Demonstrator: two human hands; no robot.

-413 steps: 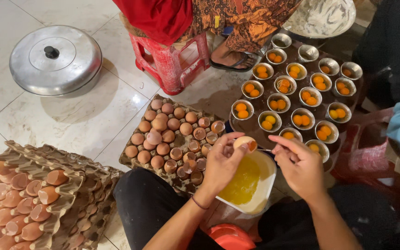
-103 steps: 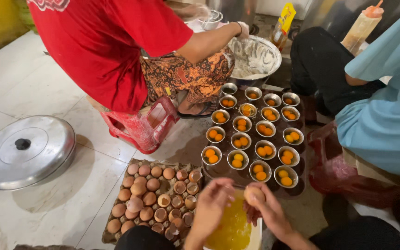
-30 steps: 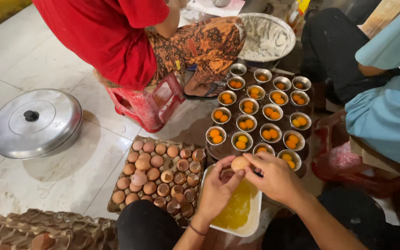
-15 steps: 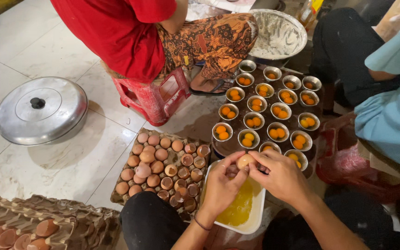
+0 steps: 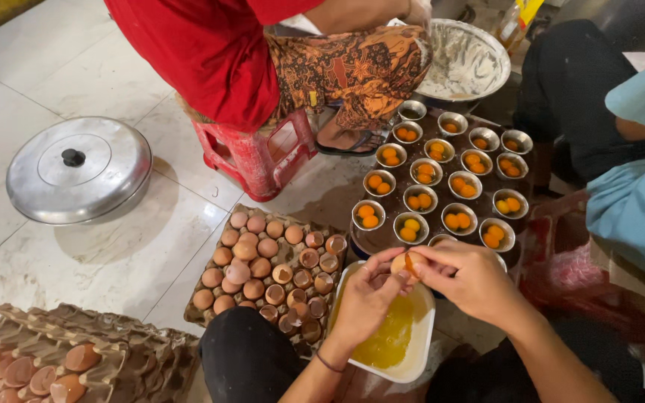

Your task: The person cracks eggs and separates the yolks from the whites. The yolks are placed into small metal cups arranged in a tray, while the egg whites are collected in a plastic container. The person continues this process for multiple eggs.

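Note:
My left hand (image 5: 366, 300) and my right hand (image 5: 463, 277) both grip one brown egg (image 5: 402, 263), which is cracked so that orange yolk shows at the split. The egg is held above a white rectangular tub (image 5: 421, 351) with yellow egg liquid in it. Left of the tub lies a cardboard egg tray (image 5: 204, 283) with whole brown eggs and some empty shells. Just beyond my hands stands a dark tray (image 5: 487, 177) of several small metal cups, most with yolks in them.
A person in a red top sits on a red plastic stool (image 5: 251, 157) at the far side. A large metal bowl (image 5: 466, 61) stands behind the cups. A metal pot lid (image 5: 77, 177) rests on the tile floor. Trays of empty shells (image 5: 69, 362) lie bottom left. Another person (image 5: 636, 201) sits at right.
My hands have kept the egg over the tub, and its shell has now parted to show yolk. The view has shifted slightly.

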